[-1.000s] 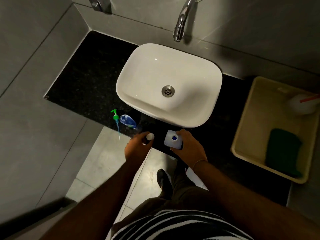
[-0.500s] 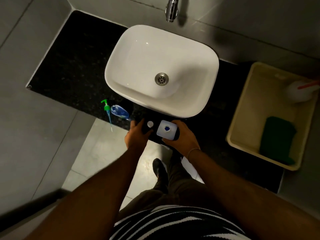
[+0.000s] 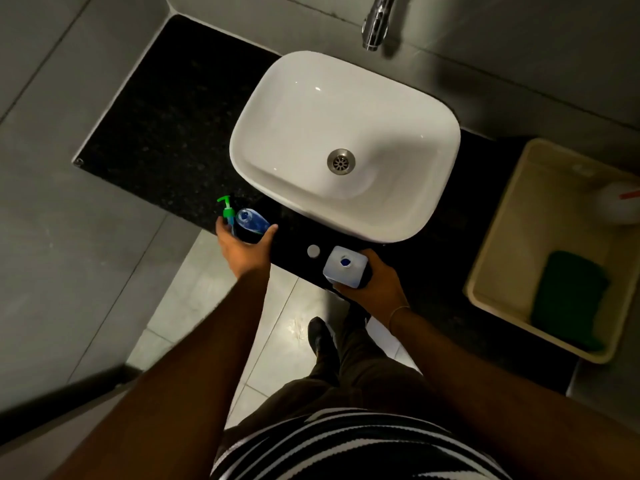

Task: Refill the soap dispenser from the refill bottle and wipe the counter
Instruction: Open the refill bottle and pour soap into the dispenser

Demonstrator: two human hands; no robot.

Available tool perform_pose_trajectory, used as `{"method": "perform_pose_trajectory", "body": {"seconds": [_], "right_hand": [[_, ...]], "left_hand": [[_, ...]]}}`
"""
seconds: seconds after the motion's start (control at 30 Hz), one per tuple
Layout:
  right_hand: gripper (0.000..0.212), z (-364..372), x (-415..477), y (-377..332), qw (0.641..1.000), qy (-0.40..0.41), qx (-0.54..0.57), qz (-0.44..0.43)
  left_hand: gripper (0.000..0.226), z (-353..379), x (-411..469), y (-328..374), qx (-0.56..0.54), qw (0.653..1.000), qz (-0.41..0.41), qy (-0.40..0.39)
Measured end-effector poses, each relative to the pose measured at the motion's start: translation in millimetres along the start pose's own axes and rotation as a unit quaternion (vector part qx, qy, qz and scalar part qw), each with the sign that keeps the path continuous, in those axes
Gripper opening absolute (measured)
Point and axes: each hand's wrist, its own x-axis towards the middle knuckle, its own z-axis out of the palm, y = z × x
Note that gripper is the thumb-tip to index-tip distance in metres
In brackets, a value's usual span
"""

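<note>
The clear blue soap dispenser (image 3: 254, 220) stands uncapped at the front edge of the black counter (image 3: 166, 133). Its green pump (image 3: 227, 207) rests against its left side. My left hand (image 3: 242, 249) wraps around the dispenser from the front, thumb on the right, fingers on the left by the pump. My right hand (image 3: 375, 284) grips the white refill bottle (image 3: 346, 268), which stands upright on the counter's front edge; its neck is uncapped and shows blue inside. The small white cap (image 3: 313, 251) lies on the counter between my hands.
A white basin (image 3: 346, 116) fills the middle of the counter, with a chrome tap (image 3: 375, 26) above it. At the right a beige tub (image 3: 519, 237) holds a green cloth (image 3: 568, 299) and a white bottle (image 3: 620, 202). Tiled floor lies below the counter edge.
My left hand set the white cap down on the counter and moved left to the soap dispenser. My right hand has kept hold of the refill bottle.
</note>
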Motion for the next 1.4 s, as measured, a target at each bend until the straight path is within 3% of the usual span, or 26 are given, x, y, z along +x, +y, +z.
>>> {"method": "perform_pose_trajectory", "body": {"seconds": [0.17,0.4,0.63,0.8,0.87,1.0,1.07,1.23,1.4], "right_hand": [[0.056,-23,-23,-31,1.0,-0.001,0.0,-0.03],[0.059,-57,-30,-91,0.989,0.063,0.079,-0.11],[0.062,-87,-17,-136,0.97,0.091,0.104,-0.199],[0.061,-107,-8,-158,0.964,0.088,-0.001,-0.249],[0.063,-114,-2,-159,0.953,0.098,-0.09,-0.271],[0.08,-131,9,-156,0.934,0.048,-0.228,-0.272],[0.09,-139,14,-153,0.923,0.021,-0.285,-0.258],[0.102,-156,18,-151,0.925,0.04,-0.315,-0.207],[0.099,-168,19,-159,0.914,0.013,-0.341,-0.219]], "left_hand": [[0.076,6,15,11,0.03,0.998,0.012,-0.047],[0.068,-9,6,29,0.003,0.994,0.085,-0.062],[0.071,-9,-23,64,-0.053,0.977,0.136,-0.154],[0.071,4,-39,92,-0.064,0.955,0.204,-0.203],[0.073,10,-41,98,-0.056,0.948,0.222,-0.221],[0.087,23,-46,103,-0.062,0.932,0.257,-0.249],[0.083,27,-48,103,-0.074,0.929,0.269,-0.243],[0.067,30,-53,111,-0.057,0.93,0.275,-0.236],[0.064,37,-55,116,-0.022,0.925,0.286,-0.251]]}}
